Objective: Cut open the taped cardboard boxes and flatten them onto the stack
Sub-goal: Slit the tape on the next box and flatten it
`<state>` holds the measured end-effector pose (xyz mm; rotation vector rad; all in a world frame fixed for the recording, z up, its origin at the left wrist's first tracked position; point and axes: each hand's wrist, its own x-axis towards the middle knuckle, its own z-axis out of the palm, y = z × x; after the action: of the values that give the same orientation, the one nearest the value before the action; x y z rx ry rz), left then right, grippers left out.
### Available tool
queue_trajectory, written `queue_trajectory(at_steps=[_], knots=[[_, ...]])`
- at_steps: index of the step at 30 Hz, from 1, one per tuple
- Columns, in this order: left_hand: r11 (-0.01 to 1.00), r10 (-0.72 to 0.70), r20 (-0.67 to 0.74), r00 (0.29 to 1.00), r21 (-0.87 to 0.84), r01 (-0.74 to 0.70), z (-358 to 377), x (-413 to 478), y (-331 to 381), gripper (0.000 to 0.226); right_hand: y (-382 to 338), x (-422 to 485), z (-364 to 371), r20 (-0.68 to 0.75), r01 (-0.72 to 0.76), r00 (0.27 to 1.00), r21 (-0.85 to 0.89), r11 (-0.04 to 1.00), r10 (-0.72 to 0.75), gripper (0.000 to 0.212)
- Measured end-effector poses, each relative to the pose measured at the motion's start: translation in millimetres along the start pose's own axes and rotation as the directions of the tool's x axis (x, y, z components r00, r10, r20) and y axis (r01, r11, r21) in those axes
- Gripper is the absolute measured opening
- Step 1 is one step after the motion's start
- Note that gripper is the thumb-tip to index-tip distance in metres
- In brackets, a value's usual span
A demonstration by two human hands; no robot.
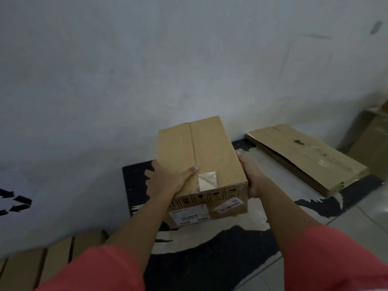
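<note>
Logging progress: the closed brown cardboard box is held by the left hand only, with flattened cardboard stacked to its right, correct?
No: in the head view the left hand and the right hand both hold the closed brown cardboard box. The flattened cardboard stack does lie to its right.

Behind the left grip [165, 181] and the right grip [251, 175] I see a pale grey-white painted wall [126, 80], scuffed and faintly lined. Well left of the left grip, low on that wall, I make out a black recycling-arrows symbol [14, 203]. High above and right of the right grip there is a small grey streak [375, 27]. Beneath both grips lies a black and off-white patterned mat [210, 253]; below and right of the right grip, pale glossy floor tiles [357, 219] begin.
</note>
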<state>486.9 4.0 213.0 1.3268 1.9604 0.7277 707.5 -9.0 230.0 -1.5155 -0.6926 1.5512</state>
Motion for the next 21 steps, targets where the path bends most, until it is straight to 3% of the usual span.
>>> queue_trajectory(at_steps=[10,17,19,21], knots=[[0.99,-0.098,-0.024,0.995,0.102,0.1,76,45,22,0.118,2,95,-52,0.071,-0.15,0.986,0.008,0.989,0.149,0.068],[0.973,-0.185,-0.071,0.98,0.128,0.193,112,44,32,0.118,14,127,-79,0.12,-0.294,0.948,-0.029,0.955,0.296,0.105],[0.96,-0.184,-0.09,0.979,0.198,0.199,120,38,42,0.116,13,129,-86,0.138,-0.336,0.931,-0.042,0.941,0.339,0.109],[0.917,-0.211,-0.076,0.975,0.33,0.224,126,34,58,0.122,11,131,-95,0.113,-0.364,0.921,-0.086,0.927,0.372,0.098]])
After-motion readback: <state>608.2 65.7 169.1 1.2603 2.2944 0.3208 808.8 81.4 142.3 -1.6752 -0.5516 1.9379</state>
